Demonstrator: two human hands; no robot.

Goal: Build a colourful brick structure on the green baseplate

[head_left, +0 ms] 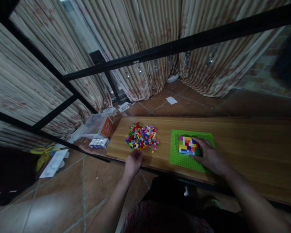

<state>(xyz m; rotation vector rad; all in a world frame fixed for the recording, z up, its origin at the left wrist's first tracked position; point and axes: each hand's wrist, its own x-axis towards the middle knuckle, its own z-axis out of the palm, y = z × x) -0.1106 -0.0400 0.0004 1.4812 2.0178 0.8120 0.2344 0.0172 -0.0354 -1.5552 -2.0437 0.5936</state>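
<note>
A loose pile of small colourful toy bricks (143, 136) lies on the left part of a wooden bench. My left hand (134, 161) is at the pile's near edge, its fingers curled together; whatever is between them, if anything, is too small to make out. To the right, a green studded baseplate (176, 158) bears a low, roughly square block of joined multicoloured bricks (186, 144). My right hand (207, 153) grips the right side of this block, with the thumb at its near corner and the fingers at its far right corner, which they partly hide.
The wooden bench top (252, 152) runs on to the right. On the floor left of it are a clear plastic box (93, 124), an orange packet (107, 127) and a small white-purple carton (99, 143). A black metal frame (145, 56) and striped curtains (145, 29) stand behind.
</note>
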